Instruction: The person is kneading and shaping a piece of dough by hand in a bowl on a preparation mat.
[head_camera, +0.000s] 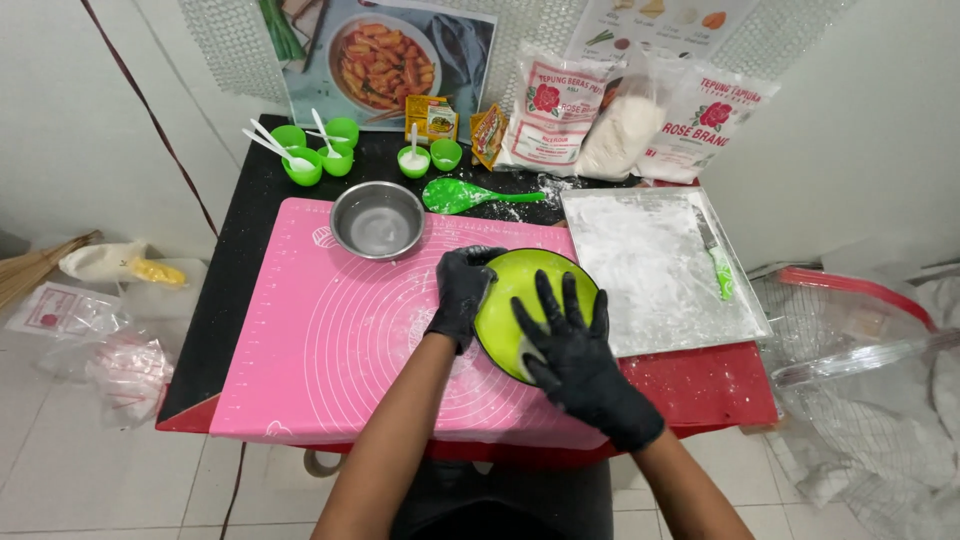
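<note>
Gripping the lime-green bowl (520, 300) on the pink silicone mat (340, 340), the gloved left hand (461, 292) is curling round its near-left rim while the right hand (573, 352) is lying flat, fingers spread, across its inside; steadying the rim firmly looks wise. Crowding close are 1 steel bowl (377, 220) behind and 1 floured tray (655, 265) touching the right.

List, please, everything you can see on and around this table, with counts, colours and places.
Green bowl: one, on the pink mat, under both hands.
Pink mat: one, table front.
Steel bowl: one, silver, mat's far edge.
Small cups: five, green, far left; some hold white spoons.
Green spatula: one, behind the mat.
Floured tray: one, right, with a green-handled knife.
Flour bags: three, white, at the back.
Left hand: black glove, on the bowl's rim.
Right hand: black glove, flat on the bowl.
</note>
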